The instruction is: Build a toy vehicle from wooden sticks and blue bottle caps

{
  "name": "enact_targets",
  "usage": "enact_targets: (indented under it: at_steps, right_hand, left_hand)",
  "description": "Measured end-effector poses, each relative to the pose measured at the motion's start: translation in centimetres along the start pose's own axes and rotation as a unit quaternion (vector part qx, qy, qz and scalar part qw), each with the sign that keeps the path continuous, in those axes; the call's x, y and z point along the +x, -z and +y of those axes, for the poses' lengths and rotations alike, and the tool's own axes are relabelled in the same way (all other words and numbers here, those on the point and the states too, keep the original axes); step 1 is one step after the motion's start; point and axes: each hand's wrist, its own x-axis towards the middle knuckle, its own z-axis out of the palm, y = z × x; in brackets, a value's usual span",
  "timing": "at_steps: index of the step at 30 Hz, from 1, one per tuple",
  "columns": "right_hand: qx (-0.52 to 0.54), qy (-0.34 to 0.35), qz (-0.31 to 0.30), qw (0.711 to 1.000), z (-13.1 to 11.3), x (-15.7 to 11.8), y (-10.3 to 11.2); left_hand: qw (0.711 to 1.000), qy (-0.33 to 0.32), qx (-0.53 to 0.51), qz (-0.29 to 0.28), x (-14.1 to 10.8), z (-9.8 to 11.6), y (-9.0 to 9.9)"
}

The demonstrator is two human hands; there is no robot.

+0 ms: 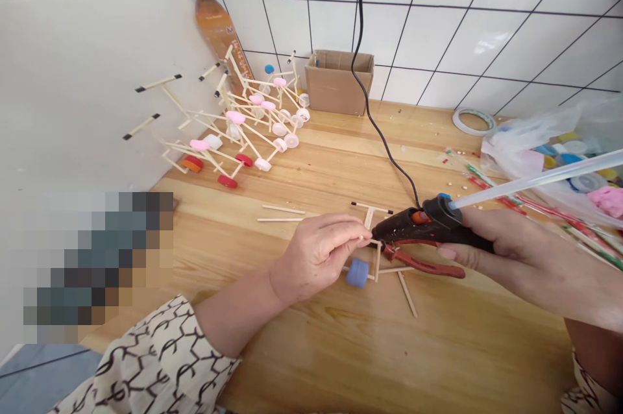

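Note:
My left hand (324,252) pinches a small frame of thin wooden sticks (378,261) above the table, with a blue bottle cap (357,273) at its lower side. My right hand (516,258) is wrapped round a black glue gun (438,222); a long clear glue stick (535,179) sticks out of its back. The gun's nozzle is close to my left fingertips; whether it touches the frame cannot be told. Red-handled pliers (428,265) lie under the gun. A T-shaped stick piece with black ends (372,208) lies just behind, and a loose stick (407,294) in front.
Several stick models with cap wheels (236,117) stand at the back left by an orange drink bottle (221,31). A cardboard box (339,86), a tape roll (474,121) and a plastic bag of caps (569,154) line the back. A black cord (382,128) runs down to the gun.

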Motion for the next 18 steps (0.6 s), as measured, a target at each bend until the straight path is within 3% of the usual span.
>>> enact_targets:
  at_steps: [7, 18]
  right_hand:
    - [-0.039, 0.029, 0.048, 0.998, -0.17, 0.2, -0.19]
    - [0.044, -0.008, 0.001, 0.999, 0.63, 0.41, -0.58]
  left_hand:
    - [1.0, -0.003, 0.0, 0.003, 0.01, -0.04, -0.04]
    - [1.0, -0.009, -0.006, 0.003, -0.09, -0.08, -0.19]
